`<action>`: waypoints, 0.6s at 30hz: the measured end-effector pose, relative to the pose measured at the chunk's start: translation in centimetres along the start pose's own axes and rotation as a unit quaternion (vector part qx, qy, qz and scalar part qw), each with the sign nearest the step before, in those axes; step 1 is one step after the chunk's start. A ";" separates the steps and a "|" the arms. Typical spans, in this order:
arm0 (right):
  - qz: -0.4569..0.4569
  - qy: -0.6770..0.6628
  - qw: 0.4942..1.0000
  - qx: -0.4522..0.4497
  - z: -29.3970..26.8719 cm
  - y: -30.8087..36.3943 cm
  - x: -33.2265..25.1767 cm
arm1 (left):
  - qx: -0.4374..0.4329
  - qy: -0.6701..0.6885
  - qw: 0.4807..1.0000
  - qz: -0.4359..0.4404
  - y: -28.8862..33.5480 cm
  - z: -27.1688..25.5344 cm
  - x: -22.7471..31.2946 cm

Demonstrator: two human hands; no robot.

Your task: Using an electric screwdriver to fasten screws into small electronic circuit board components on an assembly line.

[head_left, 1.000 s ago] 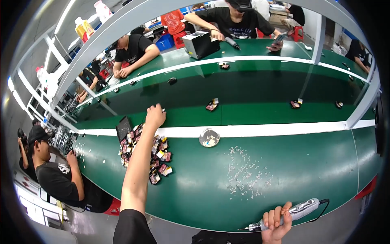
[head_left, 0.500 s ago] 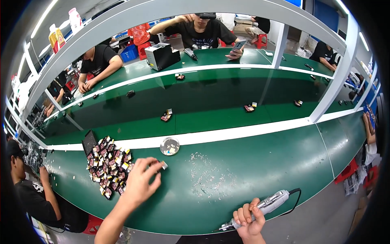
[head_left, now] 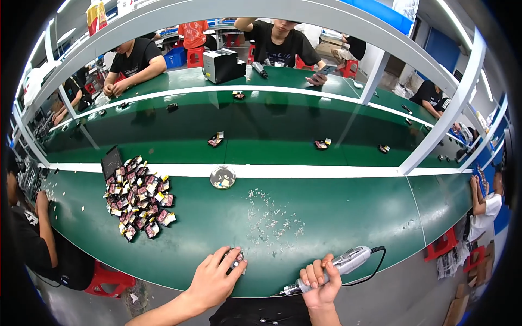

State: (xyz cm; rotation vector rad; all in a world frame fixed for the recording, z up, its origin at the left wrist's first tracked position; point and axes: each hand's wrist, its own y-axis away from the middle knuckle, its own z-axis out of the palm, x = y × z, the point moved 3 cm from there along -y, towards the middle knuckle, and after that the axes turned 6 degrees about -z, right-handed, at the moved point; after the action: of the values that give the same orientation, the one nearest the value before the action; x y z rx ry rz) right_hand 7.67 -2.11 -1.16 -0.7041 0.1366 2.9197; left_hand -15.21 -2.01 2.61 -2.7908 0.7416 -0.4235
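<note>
My left hand rests near the table's front edge, its fingers closed around a small black electronic part that they partly cover. In my right hand is a silver-grey electric screwdriver, held level with its thin bit pointing left towards the part; a black cord runs from its back end. Left of my hands lies a heap of similar black parts with pink, white and yellow areas. Small pale slivers or screws are scattered on the green table ahead of my right hand.
A round dish with small pieces stands by the white rail. Beside the heap leans a black tray. Beyond the rail a green conveyor carries spaced parts. Grey frame posts rise at the right. Other people sit around.
My left hand has come from beside the heap to the front edge, bringing the small black part. The screwdriver stays in my right hand. The view has shifted slightly.
</note>
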 end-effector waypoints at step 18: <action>0.023 -0.019 1.000 0.000 -0.4 0.4 -0.6 | -0.016 0.062 0.997 -0.048 -1.5 -1.4 -0.4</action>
State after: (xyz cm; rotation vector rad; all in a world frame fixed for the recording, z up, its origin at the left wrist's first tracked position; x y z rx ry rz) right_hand 8.29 -2.59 -1.18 -0.6541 0.1508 2.9744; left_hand -15.33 -0.77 4.24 -2.8603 0.6480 -0.6132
